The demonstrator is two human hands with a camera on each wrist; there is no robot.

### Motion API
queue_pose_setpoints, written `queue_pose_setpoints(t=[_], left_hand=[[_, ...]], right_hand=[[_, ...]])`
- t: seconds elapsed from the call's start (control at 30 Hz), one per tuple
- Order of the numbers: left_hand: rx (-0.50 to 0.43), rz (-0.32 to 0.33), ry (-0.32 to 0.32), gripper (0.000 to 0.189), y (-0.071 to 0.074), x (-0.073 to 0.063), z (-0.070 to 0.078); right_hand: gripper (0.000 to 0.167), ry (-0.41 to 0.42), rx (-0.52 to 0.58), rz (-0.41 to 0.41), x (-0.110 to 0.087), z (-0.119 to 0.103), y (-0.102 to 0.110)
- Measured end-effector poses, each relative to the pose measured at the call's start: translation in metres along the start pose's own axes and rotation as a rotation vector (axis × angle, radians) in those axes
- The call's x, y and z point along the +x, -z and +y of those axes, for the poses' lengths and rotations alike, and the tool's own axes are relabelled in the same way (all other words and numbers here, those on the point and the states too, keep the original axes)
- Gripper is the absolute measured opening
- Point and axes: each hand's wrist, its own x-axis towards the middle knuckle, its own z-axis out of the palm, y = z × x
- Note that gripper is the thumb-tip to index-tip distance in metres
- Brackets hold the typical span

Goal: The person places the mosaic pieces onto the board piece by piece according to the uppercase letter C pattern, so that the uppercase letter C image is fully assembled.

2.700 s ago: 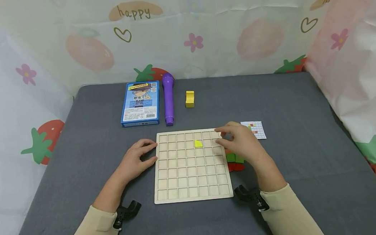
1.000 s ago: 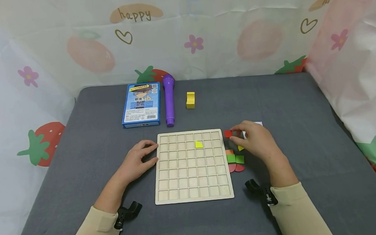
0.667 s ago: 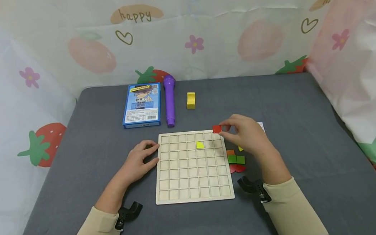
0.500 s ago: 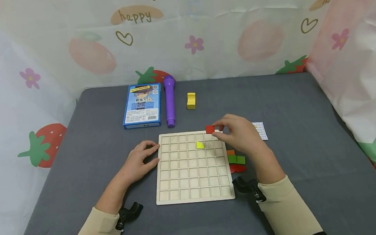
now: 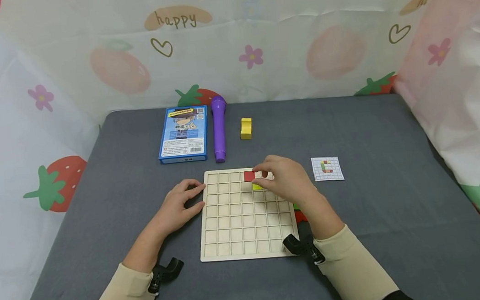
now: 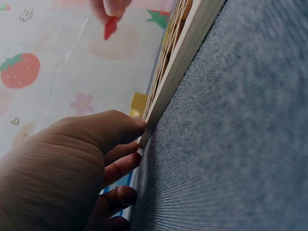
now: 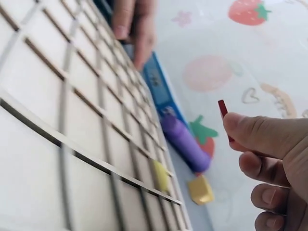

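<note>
A square wooden board (image 5: 228,222) with a grid of recessed cells lies in front of the person. My left hand (image 5: 178,205) touches its left edge with fingertips and thumb, as the left wrist view also shows. Between thumb and finger, my right hand (image 5: 287,177) pinches a thin red square tile (image 5: 248,176), held over the board's far rows. The right wrist view shows that red tile (image 7: 223,109) edge-on, raised off the grid. Just below it in the head view, a yellow tile (image 5: 257,187) with a curved edge sits in a cell, partly covered by the right hand.
Right of the board, red pieces (image 5: 300,216) and a green tile (image 5: 296,206) show partly behind the right forearm. A small pattern card (image 5: 327,169) lies farther right. Behind the board are a blue box (image 5: 183,135), a purple microphone-shaped object (image 5: 219,129) and a yellow block (image 5: 246,129).
My right hand picked up the red tile at the board's right side and carried it left over the far rows, uncovering the pattern card. My left hand stays at the board's left edge.
</note>
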Motion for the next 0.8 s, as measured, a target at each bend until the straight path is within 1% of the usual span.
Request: queue_pose_setpoints(t=[0.1,0.17,0.4,0.57,0.8], left_hand=[[-0.005,0.0,0.006,0.051,0.001,-0.001,0.001],[-0.009,-0.001,0.01,0.051,0.001,-0.001,0.001],[-0.013,-0.003,0.011,0.051,0.0,-0.001,0.0],[-0.018,-0.004,0.008,0.051,-0.001,0.0,0.0],[-0.009,-0.002,0.018,0.051,-0.001,0.0,0.0]], right_hand=[[0.022,0.018,-0.045,-0.009,0.002,-0.002,-0.012],[0.022,0.013,-0.072,-0.023,0.003,-0.002,-0.019],[0.025,-0.071,-0.097,-0.09,0.007,0.002,-0.035],[0.025,-0.099,-0.102,-0.12,0.008,0.005,-0.041],[0.024,-0.091,-0.091,-0.101,0.008,0.006,-0.044]])
